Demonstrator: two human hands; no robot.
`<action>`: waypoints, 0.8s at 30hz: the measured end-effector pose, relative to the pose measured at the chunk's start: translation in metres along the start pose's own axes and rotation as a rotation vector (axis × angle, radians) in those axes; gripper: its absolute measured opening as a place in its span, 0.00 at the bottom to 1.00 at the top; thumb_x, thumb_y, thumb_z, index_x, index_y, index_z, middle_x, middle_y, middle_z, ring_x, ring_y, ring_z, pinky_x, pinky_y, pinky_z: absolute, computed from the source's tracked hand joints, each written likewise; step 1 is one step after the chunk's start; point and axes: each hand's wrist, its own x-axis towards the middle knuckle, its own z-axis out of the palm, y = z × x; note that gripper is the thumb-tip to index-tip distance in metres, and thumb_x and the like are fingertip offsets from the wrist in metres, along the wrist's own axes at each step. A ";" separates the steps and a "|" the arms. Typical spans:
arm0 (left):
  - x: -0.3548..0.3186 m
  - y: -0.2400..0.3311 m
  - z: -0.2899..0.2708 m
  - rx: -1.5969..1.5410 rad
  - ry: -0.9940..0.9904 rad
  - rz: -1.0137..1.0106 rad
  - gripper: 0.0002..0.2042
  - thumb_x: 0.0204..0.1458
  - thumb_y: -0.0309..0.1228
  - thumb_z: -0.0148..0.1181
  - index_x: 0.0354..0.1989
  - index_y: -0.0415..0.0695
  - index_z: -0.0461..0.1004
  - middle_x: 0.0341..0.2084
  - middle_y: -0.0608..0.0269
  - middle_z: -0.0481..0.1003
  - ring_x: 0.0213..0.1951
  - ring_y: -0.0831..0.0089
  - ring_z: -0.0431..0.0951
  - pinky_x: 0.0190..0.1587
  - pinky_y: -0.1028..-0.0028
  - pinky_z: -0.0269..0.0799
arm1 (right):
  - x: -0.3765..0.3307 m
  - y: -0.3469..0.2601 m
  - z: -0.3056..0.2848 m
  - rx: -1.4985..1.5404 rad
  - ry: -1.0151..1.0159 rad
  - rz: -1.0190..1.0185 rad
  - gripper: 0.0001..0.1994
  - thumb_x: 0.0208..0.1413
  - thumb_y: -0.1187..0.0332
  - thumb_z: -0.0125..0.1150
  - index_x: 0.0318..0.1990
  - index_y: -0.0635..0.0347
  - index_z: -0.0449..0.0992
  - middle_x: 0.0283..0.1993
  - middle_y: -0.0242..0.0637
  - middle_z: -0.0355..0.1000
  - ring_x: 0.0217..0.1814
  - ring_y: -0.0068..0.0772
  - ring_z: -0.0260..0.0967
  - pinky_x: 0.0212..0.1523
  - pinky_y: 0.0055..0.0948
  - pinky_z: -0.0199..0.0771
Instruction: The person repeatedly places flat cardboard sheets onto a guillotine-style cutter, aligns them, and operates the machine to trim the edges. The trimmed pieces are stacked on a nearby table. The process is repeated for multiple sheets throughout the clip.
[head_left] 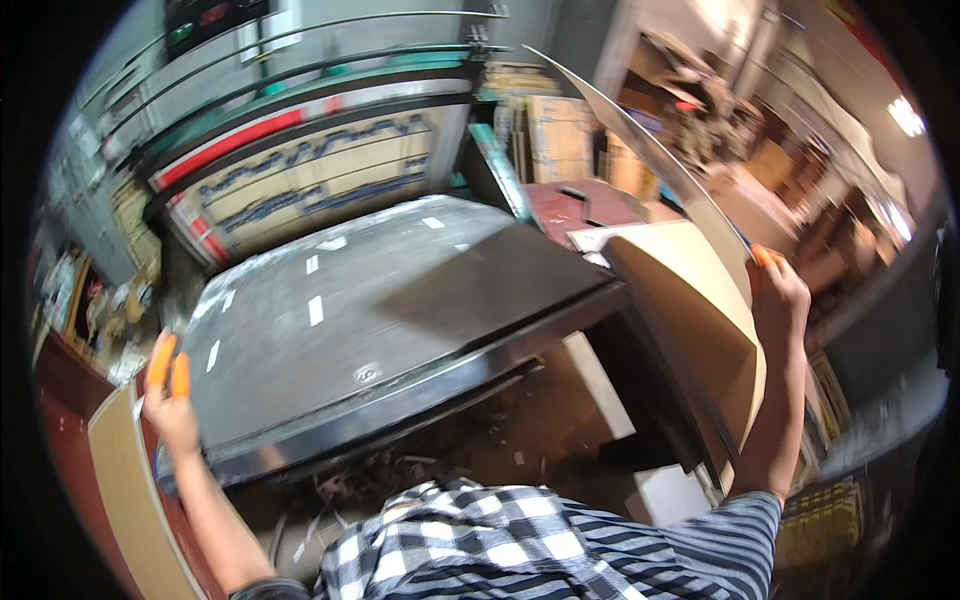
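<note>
Fingers of the right hand [778, 290] clamp a bent cardboard sheet [690, 300]; the left hand [170, 400], orange-tipped fingers together, rests at the press bed [380, 300] edge.

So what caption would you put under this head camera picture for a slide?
Right hand lifts a large tan cardboard sheet beside a grey press table; left hand rests at the table's corner.

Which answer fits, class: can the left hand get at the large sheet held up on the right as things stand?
Probably not. The left hand rests at the far left edge of the grey machine bed, whose whole width separates it from the sheet that the right hand holds.
</note>
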 end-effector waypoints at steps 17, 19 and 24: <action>-0.075 0.027 -0.049 0.260 0.094 0.075 0.11 0.48 0.21 0.64 0.41 0.38 0.78 0.47 0.53 0.76 0.54 0.58 0.73 0.56 0.65 0.67 | 0.018 -0.389 0.153 1.009 -0.930 -0.336 0.23 0.47 0.88 0.51 0.51 0.60 0.76 0.49 0.47 0.74 0.55 0.41 0.71 0.53 0.28 0.69; -0.085 0.021 -0.054 0.264 0.037 0.046 0.11 0.46 0.22 0.65 0.40 0.39 0.78 0.46 0.54 0.76 0.54 0.57 0.73 0.55 0.64 0.68 | 0.025 -0.410 0.168 0.967 -0.884 -0.382 0.22 0.44 0.87 0.52 0.48 0.60 0.77 0.46 0.48 0.75 0.53 0.43 0.72 0.51 0.32 0.71; -0.103 -0.006 -0.050 0.260 -0.030 -0.068 0.12 0.45 0.24 0.67 0.40 0.41 0.79 0.46 0.55 0.77 0.54 0.57 0.73 0.56 0.64 0.68 | 0.053 -0.459 0.170 0.966 -0.935 -0.448 0.23 0.43 0.87 0.52 0.48 0.57 0.78 0.48 0.45 0.76 0.55 0.39 0.71 0.52 0.29 0.71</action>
